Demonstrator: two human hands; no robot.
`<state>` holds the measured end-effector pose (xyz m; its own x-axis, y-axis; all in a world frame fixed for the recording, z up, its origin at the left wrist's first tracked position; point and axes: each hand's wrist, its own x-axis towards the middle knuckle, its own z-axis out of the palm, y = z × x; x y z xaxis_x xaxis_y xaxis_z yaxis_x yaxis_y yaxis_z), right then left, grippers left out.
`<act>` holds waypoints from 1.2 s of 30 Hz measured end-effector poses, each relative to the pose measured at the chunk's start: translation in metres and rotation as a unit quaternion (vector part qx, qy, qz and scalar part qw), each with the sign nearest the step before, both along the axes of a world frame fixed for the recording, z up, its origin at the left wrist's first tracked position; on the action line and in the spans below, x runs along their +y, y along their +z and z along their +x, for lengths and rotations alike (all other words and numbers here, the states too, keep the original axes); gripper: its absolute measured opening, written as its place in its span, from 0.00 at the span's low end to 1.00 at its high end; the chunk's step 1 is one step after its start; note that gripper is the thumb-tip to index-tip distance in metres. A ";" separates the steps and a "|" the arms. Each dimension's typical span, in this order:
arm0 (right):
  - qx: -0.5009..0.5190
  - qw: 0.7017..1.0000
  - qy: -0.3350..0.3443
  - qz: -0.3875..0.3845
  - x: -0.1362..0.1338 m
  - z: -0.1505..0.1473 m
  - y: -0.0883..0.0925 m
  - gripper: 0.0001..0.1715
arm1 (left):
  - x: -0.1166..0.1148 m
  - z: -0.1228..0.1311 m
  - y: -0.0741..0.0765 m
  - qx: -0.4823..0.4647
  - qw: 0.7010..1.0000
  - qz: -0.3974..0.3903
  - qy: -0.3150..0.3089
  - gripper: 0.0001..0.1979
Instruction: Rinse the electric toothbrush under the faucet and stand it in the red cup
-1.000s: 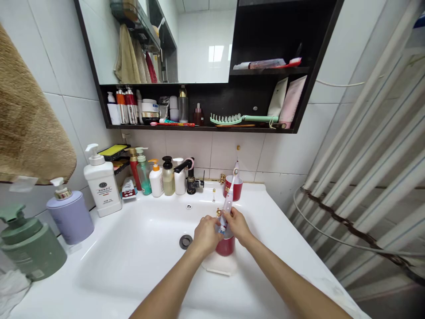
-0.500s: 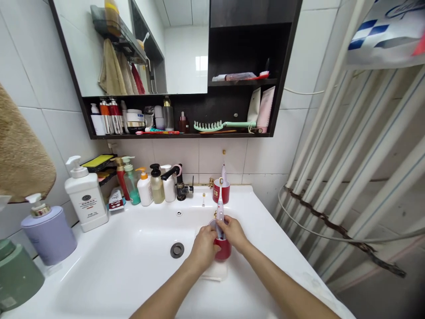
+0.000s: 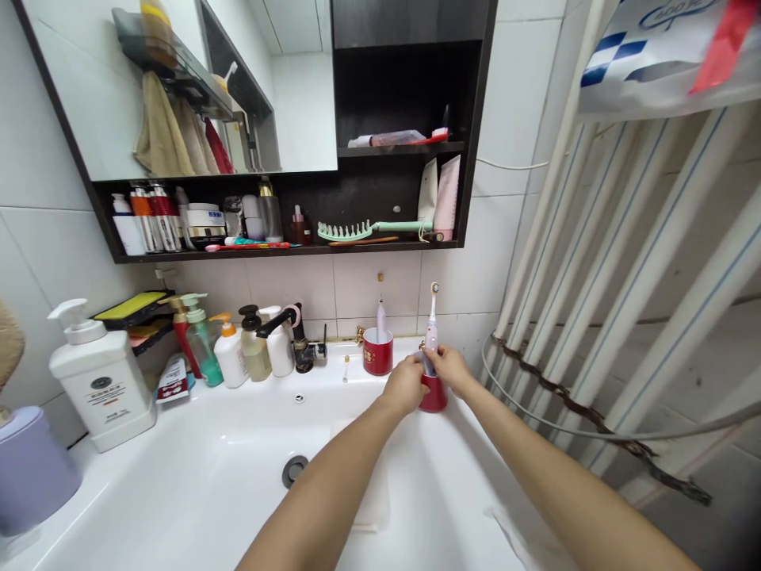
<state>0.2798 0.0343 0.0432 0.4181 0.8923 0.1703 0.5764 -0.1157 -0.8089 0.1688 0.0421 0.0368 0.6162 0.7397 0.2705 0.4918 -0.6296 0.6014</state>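
My left hand point(image 3: 407, 386) is wrapped around the left side of a red cup point(image 3: 434, 394) at the sink's right rim. An electric toothbrush point(image 3: 431, 329) with a pale handle stands upright in this cup, its brush head at the top. My right hand point(image 3: 450, 369) pinches the toothbrush's handle just above the cup's edge. Fingers cover part of the cup's mouth. To the left, a second red cup point(image 3: 379, 354) holds another pale electric toothbrush handle point(image 3: 381, 319) on the back rim. A small loose brush head point(image 3: 346, 368) lies near that cup.
Below my arms is the white sink point(image 3: 231, 452) with its drain point(image 3: 295, 471). A black faucet point(image 3: 304, 349) stands at the back, beside several pump bottles point(image 3: 231, 353). A dark mirror cabinet point(image 3: 404, 206) hangs above, and white pipes point(image 3: 594, 277) run along the right.
Both hands have carried the red cup with the toothbrush from over the basin to the right and back, onto the sink's right rim. The view has shifted slightly right.
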 end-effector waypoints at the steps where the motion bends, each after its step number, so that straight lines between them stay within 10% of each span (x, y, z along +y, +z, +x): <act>1: -0.008 1.000 0.000 -0.010 0.004 0.002 0.000 0.15 | 0.004 0.003 0.000 0.009 1.000 0.017 0.005 0.11; 11: -0.048 0.998 -0.003 -0.041 0.049 0.014 0.008 0.15 | 0.038 -0.003 0.008 0.024 0.971 0.199 0.131 0.17; 18: -0.068 0.994 -0.063 0.052 0.038 0.011 0.021 0.19 | 0.056 -0.032 0.006 0.040 0.973 0.090 0.207 0.11; 24: -0.076 0.985 -0.022 0.155 0.004 -0.036 0.015 0.22 | 0.010 -0.061 -0.017 -0.045 0.983 0.100 0.147 0.09; 36: -0.019 0.982 0.176 0.071 -0.032 -0.128 -0.044 0.08 | -0.075 -0.114 -0.056 0.005 0.986 0.012 0.165 0.11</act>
